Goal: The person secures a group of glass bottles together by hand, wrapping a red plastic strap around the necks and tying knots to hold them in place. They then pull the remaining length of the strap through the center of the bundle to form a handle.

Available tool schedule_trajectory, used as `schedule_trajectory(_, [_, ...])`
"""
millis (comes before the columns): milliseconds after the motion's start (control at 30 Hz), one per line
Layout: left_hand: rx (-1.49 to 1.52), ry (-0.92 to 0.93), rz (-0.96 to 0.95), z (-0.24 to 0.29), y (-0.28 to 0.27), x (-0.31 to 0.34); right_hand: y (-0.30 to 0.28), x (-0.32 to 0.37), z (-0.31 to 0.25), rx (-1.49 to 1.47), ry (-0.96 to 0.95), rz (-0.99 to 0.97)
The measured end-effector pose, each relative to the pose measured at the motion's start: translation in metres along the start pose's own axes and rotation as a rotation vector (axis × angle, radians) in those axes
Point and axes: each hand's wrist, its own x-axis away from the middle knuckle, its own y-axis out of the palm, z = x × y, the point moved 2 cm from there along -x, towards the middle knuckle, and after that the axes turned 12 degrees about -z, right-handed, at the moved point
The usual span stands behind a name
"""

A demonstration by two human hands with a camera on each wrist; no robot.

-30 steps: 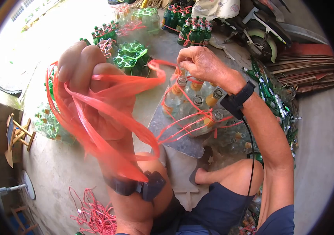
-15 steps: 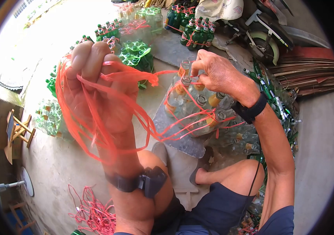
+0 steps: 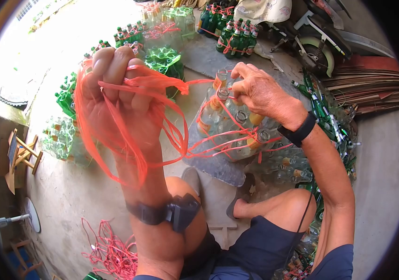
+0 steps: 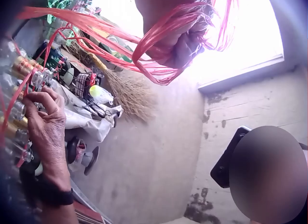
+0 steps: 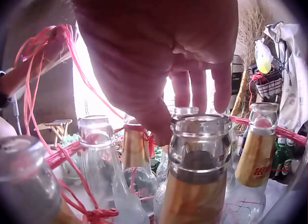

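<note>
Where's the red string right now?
In the head view the red string is gripped in the raised left hand, left of the clear bottles.

You find nothing fully legible: one clear bottle (image 5: 263, 113) carries a gold neck label (image 5: 259, 167) with red characters, too blurred for you to read
</note>
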Motion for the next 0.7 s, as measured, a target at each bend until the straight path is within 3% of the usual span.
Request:
schedule_trajectory(33, [-0.166,0.098,0.170,0.001,0.000,0.003,-0.002,0.002,0.002,-0.001,-0.001,0.000])
schedule_trajectory(67, [-0.166,0.098,0.171,0.003,-0.005,0.001,-0.005,0.005,0.004,-0.039,-0.014,0.005])
schedule_trajectory(133, [0.169,-0.101,-0.154,0.002,-0.011,-0.008,-0.012,0.010,0.004,-0.076,-0.026,0.011])
schedule_trajectory(333, [0.142,-0.098,-0.024,-0.007,-0.016,-0.005,-0.033,0.014,0.009,0.050,0.012,0.015])
schedule_trajectory(500, [0.177,-0.104,-0.133,-0.007,-0.029,-0.001,-0.045,0.007,0.007,-0.007,0.083,0.065])
schedule_trajectory(667, [0.038,0.036,0.044,0.009,-0.018,-0.003,-0.036,-0.003,0.004,-0.078,-0.023,0.147])
schedule_trajectory(700, [-0.036,0.157,0.196,0.009,-0.009,-0.001,-0.034,-0.004,0.003,-0.075,-0.018,0.125])
